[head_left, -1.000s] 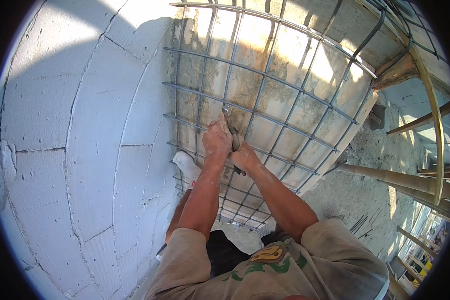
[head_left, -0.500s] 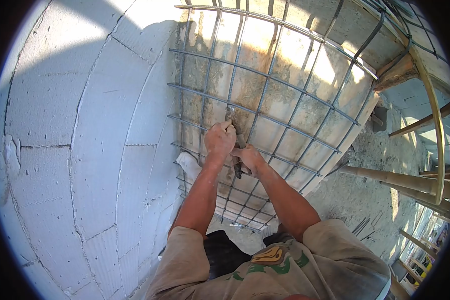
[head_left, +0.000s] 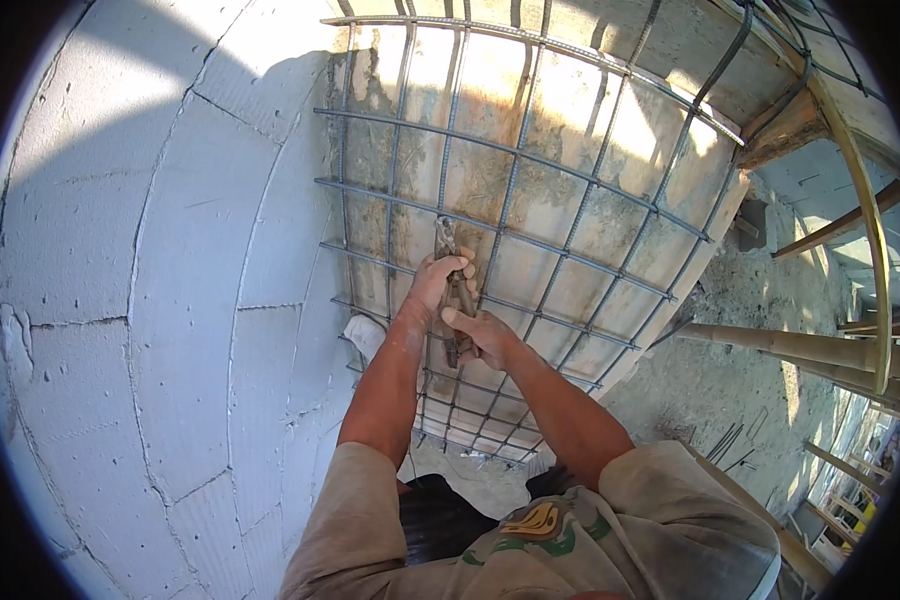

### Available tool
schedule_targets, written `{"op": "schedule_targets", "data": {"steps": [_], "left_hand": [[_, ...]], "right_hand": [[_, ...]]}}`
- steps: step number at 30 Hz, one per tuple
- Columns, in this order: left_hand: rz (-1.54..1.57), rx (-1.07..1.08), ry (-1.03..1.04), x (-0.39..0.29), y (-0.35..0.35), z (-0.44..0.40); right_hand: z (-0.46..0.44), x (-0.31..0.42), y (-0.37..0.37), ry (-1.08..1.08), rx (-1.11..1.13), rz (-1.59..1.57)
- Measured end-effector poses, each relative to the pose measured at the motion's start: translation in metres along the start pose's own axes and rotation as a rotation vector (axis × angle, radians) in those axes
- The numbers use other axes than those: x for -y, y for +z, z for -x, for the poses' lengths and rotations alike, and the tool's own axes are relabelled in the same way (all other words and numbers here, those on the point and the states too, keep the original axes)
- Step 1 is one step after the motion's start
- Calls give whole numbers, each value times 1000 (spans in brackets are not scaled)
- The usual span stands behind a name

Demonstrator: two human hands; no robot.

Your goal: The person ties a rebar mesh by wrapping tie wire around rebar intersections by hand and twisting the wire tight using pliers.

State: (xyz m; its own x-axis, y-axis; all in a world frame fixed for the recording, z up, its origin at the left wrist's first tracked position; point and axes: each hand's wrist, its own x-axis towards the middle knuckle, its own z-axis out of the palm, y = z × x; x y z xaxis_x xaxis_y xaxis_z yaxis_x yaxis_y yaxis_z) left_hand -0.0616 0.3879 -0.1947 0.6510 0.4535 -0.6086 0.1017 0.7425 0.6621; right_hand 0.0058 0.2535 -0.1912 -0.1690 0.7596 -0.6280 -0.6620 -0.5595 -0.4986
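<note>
My left hand (head_left: 440, 280) is closed around the upper part of a pair of worn, dirty pincers (head_left: 446, 236). Lower on the same tool, my right hand (head_left: 485, 338) grips the handles, thumb on top. The jaws point away from me and lie close to a crossing of the rebar grid (head_left: 515, 232); whether they touch a bar or hold wire is too small to tell. Behind the grid is a stained, pale panel (head_left: 560, 270).
A white block wall (head_left: 185, 260) rises on the left. By my left forearm is a white rounded item (head_left: 365, 335). Wooden poles (head_left: 800, 350) and a curved strip (head_left: 870, 230) stand on the right. Short rods (head_left: 725, 445) lie on the rough ground.
The pincers have swung more upright in view, and their handles now show more clearly. Both hands have shifted slightly; the left thumb side is turned more to view. The camera view has moved a little.
</note>
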Motion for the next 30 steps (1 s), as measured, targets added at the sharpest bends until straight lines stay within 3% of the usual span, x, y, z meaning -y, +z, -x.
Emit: {"op": "schedule_targets", "data": {"steps": [4, 6, 7, 10, 12, 13, 16, 19, 22, 23, 26, 30], "left_hand": [[-475, -136, 23, 2, -16, -12], [-1097, -402, 104, 7, -10, -17], [-1406, -541, 149, 6, -3, -17], [-1474, -557, -110, -13, 26, -2], [-1485, -622, -53, -22, 40, 11], [-1484, -648, -36, -19, 41, 16], [-927, -422, 56, -22, 24, 19], [41, 29, -73, -7, 3, 8], [223, 260, -119, -3, -14, 3], [182, 193, -133, -1, -15, -2], [-348, -177, -141, -15, -6, 4], [-1249, -481, -53, 6, -22, -25]], "right_hand": [[5, -13, 27, -218, -236, 218], [-8, -25, 41, -267, -374, 393], [-21, -35, 43, -190, -386, 318], [-42, -51, 45, -36, -357, 65], [-36, -47, 47, -37, -274, -159], [-28, -47, 39, -24, -105, -290], [-14, -36, 14, -19, 311, -603], [-12, -39, 10, -21, 479, -725], [-22, -41, 13, -6, 429, -661], [-21, -42, 13, 18, 348, -602], [-10, -38, 25, -57, 74, -280], [-38, -59, 56, -226, -329, 268]]}}
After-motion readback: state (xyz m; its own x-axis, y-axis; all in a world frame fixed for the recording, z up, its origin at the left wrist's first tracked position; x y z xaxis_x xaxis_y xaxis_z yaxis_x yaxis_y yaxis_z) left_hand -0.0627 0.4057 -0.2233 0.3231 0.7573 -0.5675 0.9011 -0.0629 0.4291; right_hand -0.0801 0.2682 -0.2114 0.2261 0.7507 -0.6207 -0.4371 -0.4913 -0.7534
